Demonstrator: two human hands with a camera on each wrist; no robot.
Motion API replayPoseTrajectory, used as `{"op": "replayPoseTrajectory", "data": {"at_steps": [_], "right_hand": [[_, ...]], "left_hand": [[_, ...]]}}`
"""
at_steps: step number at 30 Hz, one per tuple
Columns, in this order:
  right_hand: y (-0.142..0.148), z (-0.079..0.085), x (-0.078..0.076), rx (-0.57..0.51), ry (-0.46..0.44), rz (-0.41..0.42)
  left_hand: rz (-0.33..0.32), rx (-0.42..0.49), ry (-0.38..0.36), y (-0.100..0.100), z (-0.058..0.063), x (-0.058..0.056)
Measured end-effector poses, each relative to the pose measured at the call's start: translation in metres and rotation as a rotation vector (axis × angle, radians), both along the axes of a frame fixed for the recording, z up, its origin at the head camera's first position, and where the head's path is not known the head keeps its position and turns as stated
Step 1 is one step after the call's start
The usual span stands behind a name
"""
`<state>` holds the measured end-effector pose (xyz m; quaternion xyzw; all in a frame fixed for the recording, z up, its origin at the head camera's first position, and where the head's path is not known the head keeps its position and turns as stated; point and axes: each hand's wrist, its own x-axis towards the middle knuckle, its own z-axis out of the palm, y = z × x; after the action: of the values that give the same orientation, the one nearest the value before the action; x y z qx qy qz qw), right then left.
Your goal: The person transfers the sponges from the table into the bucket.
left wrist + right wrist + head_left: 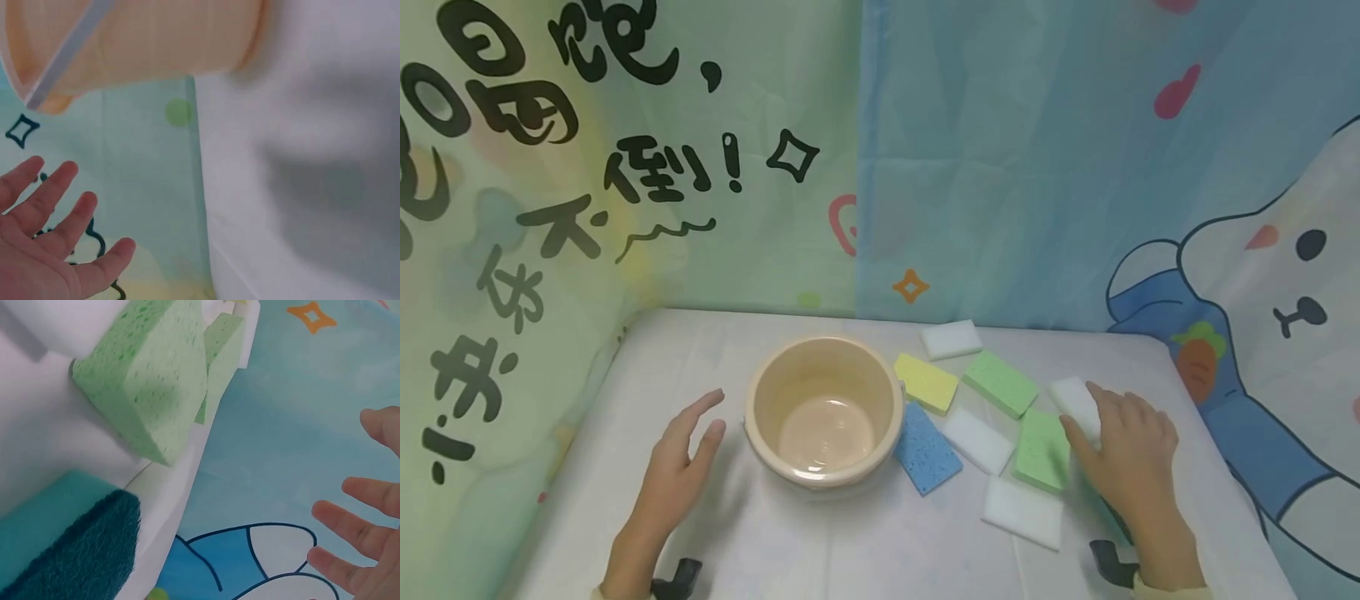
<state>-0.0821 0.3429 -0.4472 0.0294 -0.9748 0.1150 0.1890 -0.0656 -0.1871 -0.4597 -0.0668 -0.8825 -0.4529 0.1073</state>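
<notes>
Rightmost white sponge (pixel 1070 398) lies on the counter (pixel 880 550), partly hidden behind the right hand (pixel 1127 450); presumably light, soft, best pinched by opposite edges. Both hands' fingers (pixel 350 528) extend, gripping nothing; left hand (pixel 679 462) hangs beside the pot (pixel 820 478).

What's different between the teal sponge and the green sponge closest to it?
The teal sponge is two-toned, pairing a lighter body with a dark, bristly layer, while the green sponge shows only pale green. The green sponge is pitted with small holes; the teal sponge's lighter body looks smooth. In the head view, the right hand and wrist hide much of the teal sponge, but the green sponge shows almost whole. Both lie on the white table.
</notes>
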Motion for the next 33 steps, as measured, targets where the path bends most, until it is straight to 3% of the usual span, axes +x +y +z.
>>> {"op": "replayPoseTrajectory", "data": {"at_steps": [13,20,27,33], "right_hand": [[0.016,0.002,0.017,0.011,-0.122,-0.112],[0.032,-0.003,0.036,0.026,-0.080,-0.139],[0.047,-0.010,0.056,0.048,-0.252,-0.225],[0.063,-0.026,0.072,0.047,-0.381,-0.287]], "left_hand": [[-0.065,0.067,-0.004,0.021,-0.002,-0.003],[-0.042,0.075,-0.007,0.026,-0.002,-0.003],[-0.052,0.094,-0.021,0.028,-0.006,-0.001],[-0.057,0.095,-0.044,0.034,-0.010,0.000]]}}
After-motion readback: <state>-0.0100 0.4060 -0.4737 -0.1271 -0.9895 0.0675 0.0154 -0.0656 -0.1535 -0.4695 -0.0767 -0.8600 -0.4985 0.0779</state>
